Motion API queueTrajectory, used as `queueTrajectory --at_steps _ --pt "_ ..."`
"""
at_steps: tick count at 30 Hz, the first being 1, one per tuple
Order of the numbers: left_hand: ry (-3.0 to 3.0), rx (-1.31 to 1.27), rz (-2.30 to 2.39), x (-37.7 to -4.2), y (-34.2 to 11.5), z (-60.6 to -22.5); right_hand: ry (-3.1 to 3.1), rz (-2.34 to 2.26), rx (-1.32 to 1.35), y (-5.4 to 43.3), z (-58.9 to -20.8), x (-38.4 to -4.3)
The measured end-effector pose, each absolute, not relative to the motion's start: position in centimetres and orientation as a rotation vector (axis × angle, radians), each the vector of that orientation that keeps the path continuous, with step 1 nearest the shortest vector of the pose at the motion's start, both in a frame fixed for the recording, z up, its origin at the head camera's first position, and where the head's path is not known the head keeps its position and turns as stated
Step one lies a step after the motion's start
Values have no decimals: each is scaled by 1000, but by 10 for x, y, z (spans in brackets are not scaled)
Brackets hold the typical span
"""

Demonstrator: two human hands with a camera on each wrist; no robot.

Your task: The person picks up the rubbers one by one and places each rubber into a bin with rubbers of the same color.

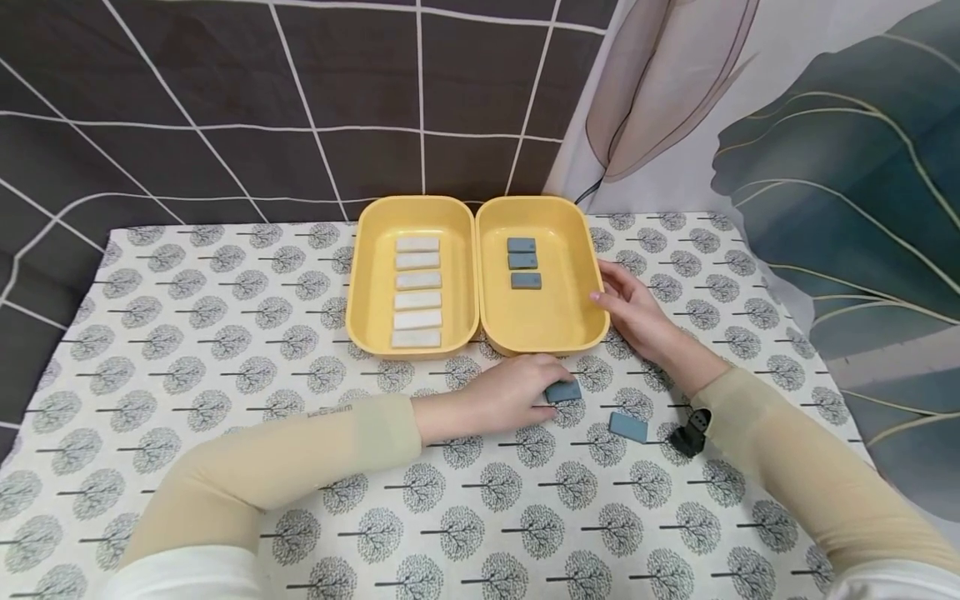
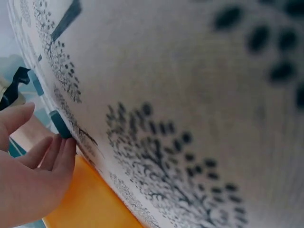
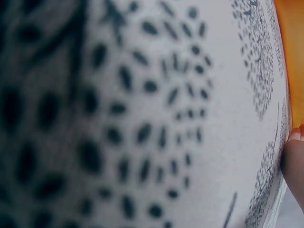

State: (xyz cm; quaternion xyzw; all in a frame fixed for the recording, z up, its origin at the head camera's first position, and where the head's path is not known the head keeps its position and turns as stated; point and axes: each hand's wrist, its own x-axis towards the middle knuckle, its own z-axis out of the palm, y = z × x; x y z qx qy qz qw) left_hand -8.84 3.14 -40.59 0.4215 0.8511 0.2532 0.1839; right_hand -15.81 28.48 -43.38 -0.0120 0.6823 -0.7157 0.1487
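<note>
In the head view my left hand (image 1: 517, 392) reaches over the cloth to a small blue rectangular block (image 1: 562, 392) in front of the trays. The left wrist view shows its fingertips touching the end of that block (image 2: 60, 124), with the thumb standing apart. My right hand (image 1: 637, 312) is at the outer side of the right yellow tray (image 1: 543, 343), the thumb tip at its rim and the other fingers along its outer wall. Inside that tray, three blue blocks (image 1: 526, 281) lie in a column. Another blue block (image 1: 628, 427) lies on the cloth nearer the right forearm.
Beside it stands the left yellow tray (image 1: 360, 325), with several white blocks (image 1: 417, 300) in a column. A tree-patterned cloth (image 1: 480, 475) covers the table. At the right cuff is a black wrist device (image 1: 692, 432). A dark gridded curtain (image 1: 360, 83) hangs behind.
</note>
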Motion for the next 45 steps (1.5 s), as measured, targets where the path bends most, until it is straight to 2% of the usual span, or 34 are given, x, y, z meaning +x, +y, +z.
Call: queueTrajectory --at_steps 18,29,45 --pt "2515 1229 552 -82 39 -411 1952 -2067 -52 285 -434 -156" --pt "2575 1339 507 -77 39 -413 1954 -2069 -64 286 -435 -156" --pt "2540 1378 614 -76 37 -419 1962 -2058 -65 286 -435 -156"
